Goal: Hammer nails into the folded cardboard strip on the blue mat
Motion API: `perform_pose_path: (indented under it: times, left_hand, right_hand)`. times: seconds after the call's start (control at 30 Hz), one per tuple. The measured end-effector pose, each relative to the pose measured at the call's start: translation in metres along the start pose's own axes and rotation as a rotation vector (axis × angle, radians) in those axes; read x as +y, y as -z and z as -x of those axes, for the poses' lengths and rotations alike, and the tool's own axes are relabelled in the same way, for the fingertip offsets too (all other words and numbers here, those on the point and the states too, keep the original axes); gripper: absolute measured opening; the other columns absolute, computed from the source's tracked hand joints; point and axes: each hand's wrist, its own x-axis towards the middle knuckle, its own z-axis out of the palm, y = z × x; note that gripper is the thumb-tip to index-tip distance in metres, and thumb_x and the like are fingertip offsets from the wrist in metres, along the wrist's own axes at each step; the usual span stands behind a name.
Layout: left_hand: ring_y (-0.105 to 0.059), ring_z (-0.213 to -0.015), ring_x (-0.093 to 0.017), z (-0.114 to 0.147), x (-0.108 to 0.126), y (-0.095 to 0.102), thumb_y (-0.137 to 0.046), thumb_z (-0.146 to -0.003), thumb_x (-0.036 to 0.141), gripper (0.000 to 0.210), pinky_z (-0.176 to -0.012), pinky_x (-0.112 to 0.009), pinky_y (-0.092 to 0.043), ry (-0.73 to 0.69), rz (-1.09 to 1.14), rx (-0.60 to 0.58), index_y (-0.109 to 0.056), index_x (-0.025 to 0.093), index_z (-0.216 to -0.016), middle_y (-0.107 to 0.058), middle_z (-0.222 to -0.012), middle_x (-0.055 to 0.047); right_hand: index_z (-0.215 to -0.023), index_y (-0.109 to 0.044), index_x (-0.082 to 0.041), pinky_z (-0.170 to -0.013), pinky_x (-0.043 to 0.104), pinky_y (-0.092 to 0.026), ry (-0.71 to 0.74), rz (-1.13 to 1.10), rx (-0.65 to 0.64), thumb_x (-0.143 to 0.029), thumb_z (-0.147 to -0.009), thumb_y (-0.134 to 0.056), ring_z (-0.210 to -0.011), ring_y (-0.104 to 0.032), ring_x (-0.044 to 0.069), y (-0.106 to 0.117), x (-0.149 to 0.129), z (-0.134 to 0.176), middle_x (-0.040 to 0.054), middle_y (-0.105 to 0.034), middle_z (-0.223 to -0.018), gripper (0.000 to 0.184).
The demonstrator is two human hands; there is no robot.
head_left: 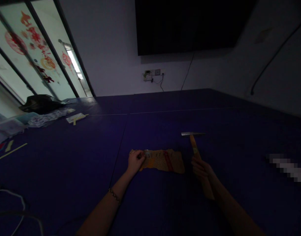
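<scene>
Hammer (195, 147) gripped mid-handle in the right hand (201, 167); cardboard (160, 162) lies to its left, one end under the curled left hand (136, 160), grip unclear; red strip's (168, 160) markings unreadable.

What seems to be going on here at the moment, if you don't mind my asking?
A person's left hand is at the left end of a brown, cardboard-like piece on a dark blue surface. The right hand has its grip on the wooden handle of a hammer, to the right of the piece. Small dark marks line the piece's far side; what they are is too small to tell.
</scene>
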Motion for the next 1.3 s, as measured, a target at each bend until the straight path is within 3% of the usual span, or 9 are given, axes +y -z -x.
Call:
perform_pose_path:
  times: [0.57,1.3]
  left_hand:
    - [-0.054,-0.069,-0.014,0.0004,0.0023,-0.0002,-0.056,-0.065,0.013,0.009,-0.068,-0.025,-0.038,-0.017,-0.007,-0.069,-0.061,0.017,-0.07,-0.062,-0.069,0.0]
    - [-0.052,-0.06,-0.011,-0.002,-0.0045,-0.0024,-0.051,-0.065,0.01,0.009,-0.058,-0.021,-0.037,-0.035,0.043,-0.163,-0.058,0.017,-0.067,-0.059,-0.063,0.001]
  right_hand:
    - [-0.049,-0.026,-0.02,-0.023,0.015,-0.017,-0.021,-0.022,-0.085,-0.028,-0.081,-0.045,-0.023,-0.005,0.003,0.0008,-0.0019,-0.0011,-0.011,-0.02,-0.034,0.038]
    - [-0.052,-0.023,-0.02,-0.023,0.013,-0.017,-0.009,0.005,0.013,-0.029,-0.08,-0.047,-0.024,-0.001,0.002,-0.0036,-0.0002,-0.0001,-0.012,-0.019,-0.035,0.038]
